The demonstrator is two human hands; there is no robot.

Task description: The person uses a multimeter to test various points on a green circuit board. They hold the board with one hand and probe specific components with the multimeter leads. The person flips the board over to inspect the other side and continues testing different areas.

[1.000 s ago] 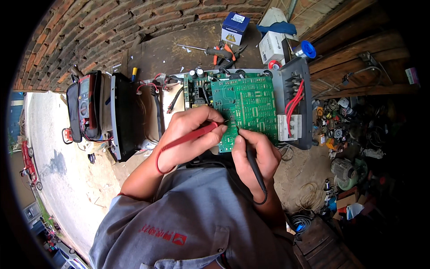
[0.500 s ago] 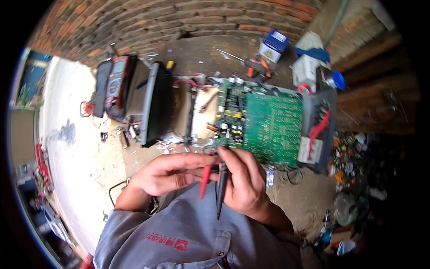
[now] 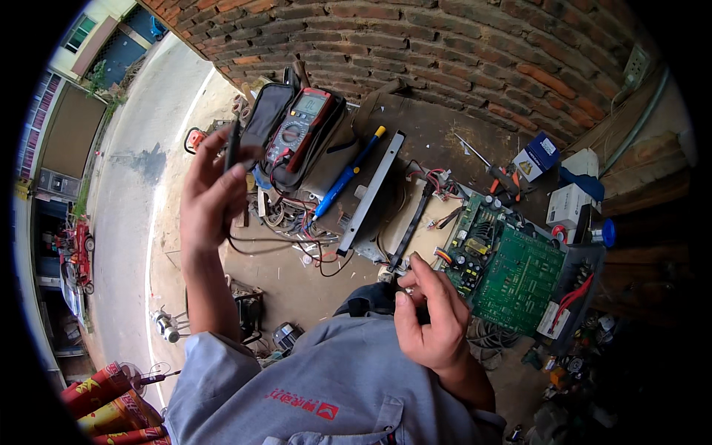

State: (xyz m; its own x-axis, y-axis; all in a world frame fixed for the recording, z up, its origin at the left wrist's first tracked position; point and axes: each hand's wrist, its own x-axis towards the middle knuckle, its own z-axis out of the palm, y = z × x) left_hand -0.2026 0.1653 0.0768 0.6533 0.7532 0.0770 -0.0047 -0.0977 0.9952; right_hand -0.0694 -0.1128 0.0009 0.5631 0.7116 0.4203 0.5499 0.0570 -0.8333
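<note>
My left hand (image 3: 211, 196) is raised on the left, its fingers closed round a black test probe (image 3: 233, 144) that points upward. A dark lead (image 3: 259, 239) hangs below that hand and runs toward the bench; the red probe cannot be made out. Beyond the hand, a red and black multimeter (image 3: 298, 133) lies in its dark case with its display lit. My right hand (image 3: 434, 315) is in front of the near-left corner of a green circuit board (image 3: 519, 278). Its thumb and fingers are pinched together, and what is between them is too small to name.
A blue desoldering pump (image 3: 345, 182) with yellow parts lies beside an upright metal-edged panel (image 3: 371, 194). Orange-handled pliers (image 3: 504, 184), a screwdriver (image 3: 472, 150) and a blue-and-white box (image 3: 535, 157) sit farther back. A brick wall (image 3: 445, 67) bounds the bench. Loose wires (image 3: 278, 211) clutter its left side.
My hands have moved apart. The left went up and left and now holds the black probe, which was at my right hand before. The view has turned toward the multimeter.
</note>
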